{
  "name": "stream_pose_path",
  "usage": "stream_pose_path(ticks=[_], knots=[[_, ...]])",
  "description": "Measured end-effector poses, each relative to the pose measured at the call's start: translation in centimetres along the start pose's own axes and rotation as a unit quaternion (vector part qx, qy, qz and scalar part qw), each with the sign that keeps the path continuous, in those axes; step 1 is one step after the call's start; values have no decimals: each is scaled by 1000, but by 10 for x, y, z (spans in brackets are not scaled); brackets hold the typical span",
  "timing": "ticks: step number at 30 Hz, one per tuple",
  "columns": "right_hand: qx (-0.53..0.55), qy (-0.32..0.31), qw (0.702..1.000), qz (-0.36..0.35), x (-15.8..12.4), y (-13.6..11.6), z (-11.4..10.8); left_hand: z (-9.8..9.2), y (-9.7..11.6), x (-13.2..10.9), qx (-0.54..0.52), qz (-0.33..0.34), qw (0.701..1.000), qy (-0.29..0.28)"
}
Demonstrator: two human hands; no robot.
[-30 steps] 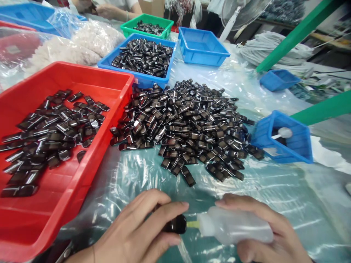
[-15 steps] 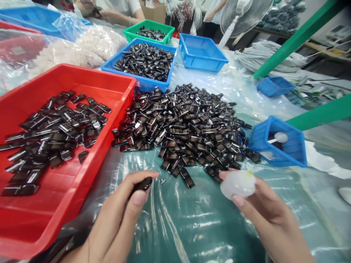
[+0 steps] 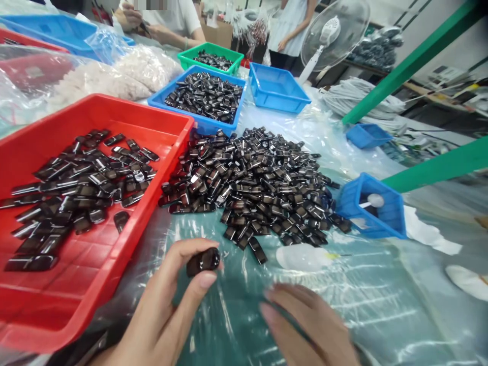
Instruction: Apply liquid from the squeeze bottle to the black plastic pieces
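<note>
My left hand (image 3: 171, 300) is closed, pinching a small glossy dark-brown plastic casing (image 3: 202, 262) between thumb and fingers above the green table. To its right is my right hand (image 3: 305, 325), blurred by motion, with the thumb a little apart from the fingers and nothing visible in them. Just beyond that hand, a white translucent piece (image 3: 301, 256) with a yellow-green spot lies flat on the plastic-covered table (image 3: 343, 300). A big heap of the same dark casings (image 3: 263, 183) spreads behind both hands.
On the left stands a red tray (image 3: 141, 223) partly filled with dark casings. Behind the heap are a full blue bin (image 3: 160, 101), a green bin (image 3: 186, 62) and another blue bin (image 3: 280, 94). A small blue box (image 3: 381, 221) sits right. A co-worker (image 3: 175, 25) sits opposite.
My right hand has let go of the white piece, which now lies on the table, and has moved left and nearer. The left hand has turned the casing into fuller view.
</note>
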State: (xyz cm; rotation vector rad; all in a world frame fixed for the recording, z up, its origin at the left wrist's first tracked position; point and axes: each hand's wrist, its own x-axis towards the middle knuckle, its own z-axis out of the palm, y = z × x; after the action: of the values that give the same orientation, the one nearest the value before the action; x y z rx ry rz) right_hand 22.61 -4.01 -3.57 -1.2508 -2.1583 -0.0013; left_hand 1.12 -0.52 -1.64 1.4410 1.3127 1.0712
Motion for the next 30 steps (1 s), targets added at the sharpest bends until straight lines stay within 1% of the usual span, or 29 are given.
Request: stream_pose_path(ticks=[2,3,6,9,12,15,16,17,18,19,20,21,22,23,24,25,27,30], knots=[[-75,-70,990,-102,22,-7,15,-4,-4,1,38,31,999,-8],[-93,-80,985,-122,34,-8,22,-6,-7,2,51,51,997,-11],[-98,-85,982,-138,59,-2,41,-10,-15,4,87,99,991,-35],[-72,-85,984,-139,63,5,49,-10,-20,4,109,120,984,-69],[-12,-86,990,-107,57,6,47,-9,-22,3,105,148,980,-86],[75,-86,993,-28,57,2,34,-8,-18,3,96,160,977,-99],[109,-83,990,7,59,0,29,-8,-15,2,97,161,977,-104],[165,-86,981,53,60,-3,23,-8,-13,2,100,162,976,-107],[245,-95,958,112,62,-6,18,-8,-11,2,105,162,975,-110],[344,-107,916,177,63,-9,14,-8,-9,2,107,164,974,-114],[447,-121,853,242,63,-12,10,-7,-9,2,105,166,973,-117],[538,-133,777,298,62,-16,8,-7,-9,2,100,170,973,-123],[603,-140,708,339,61,-19,6,-7,-9,2,91,177,972,-125],[639,-142,662,364,60,-22,5,-6,-11,2,83,179,972,-127],[658,-138,633,383,59,-24,5,-6,-12,2,78,181,972,-129],[667,-134,616,399,59,-27,5,-6,-14,2,77,180,972,-129],[672,-126,597,420,59,-30,5,-6,-16,2,82,183,972,-125],[676,-113,584,435,60,-31,5,-6,-16,3,86,200,968,-122]])
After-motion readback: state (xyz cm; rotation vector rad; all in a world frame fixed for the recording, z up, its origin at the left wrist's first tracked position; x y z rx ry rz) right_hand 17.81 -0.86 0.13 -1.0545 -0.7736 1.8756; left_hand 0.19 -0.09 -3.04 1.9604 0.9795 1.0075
